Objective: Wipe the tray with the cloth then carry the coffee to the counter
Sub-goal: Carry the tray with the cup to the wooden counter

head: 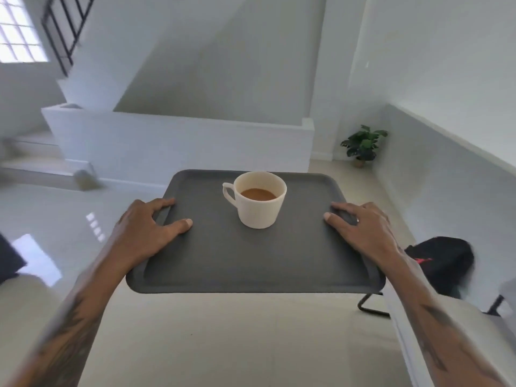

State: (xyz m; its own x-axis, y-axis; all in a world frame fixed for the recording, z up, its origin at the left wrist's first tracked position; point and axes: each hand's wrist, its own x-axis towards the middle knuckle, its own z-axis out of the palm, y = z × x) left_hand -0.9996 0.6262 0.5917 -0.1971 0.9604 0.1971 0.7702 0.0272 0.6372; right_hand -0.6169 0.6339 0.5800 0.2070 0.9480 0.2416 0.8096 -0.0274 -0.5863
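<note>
A dark grey tray (251,263) is held level in the air in front of me, above the floor. My left hand (145,227) grips its left rim, thumb lying on the tray's surface. My right hand (363,227) grips the right rim the same way. A cream cup (261,210) of brown coffee stands upright on the far middle of the tray, handle pointing left. No cloth is in view.
A low white wall (178,143) and stairs with a black railing (64,29) lie ahead and to the left. A potted plant (363,145) stands in the far right corner. A black chair (444,263) is close on my right. Glossy pale floor spreads on the left.
</note>
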